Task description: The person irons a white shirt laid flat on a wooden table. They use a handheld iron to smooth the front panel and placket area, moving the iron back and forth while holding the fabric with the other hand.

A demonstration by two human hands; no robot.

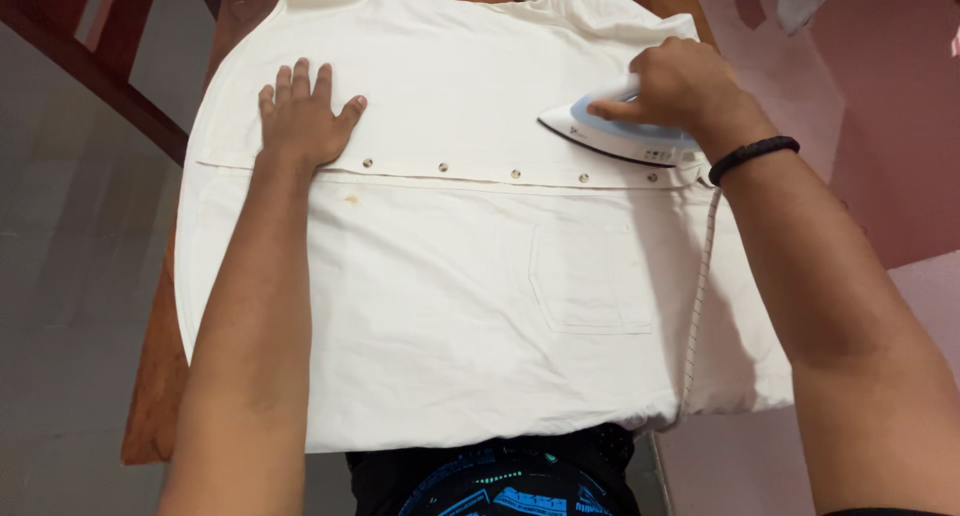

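Left hand (303, 118) flat and spread on white shirt (470, 306) at ten o'clock; right hand (682, 84) clenching iron (620, 134) at two o'clock.

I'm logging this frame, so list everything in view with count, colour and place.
shirt: one, white, spread flat over the table
snap buttons: five seen, metal, in a row along the placket
chest pocket: one, white, right of centre
stain: one, yellowish, below the placket
iron: one, white and blue, on the shirt's right
table: one, brown wood, under the shirt
wristband: one, black, right wrist
left hand: flat on the shirt
right hand: gripping the iron
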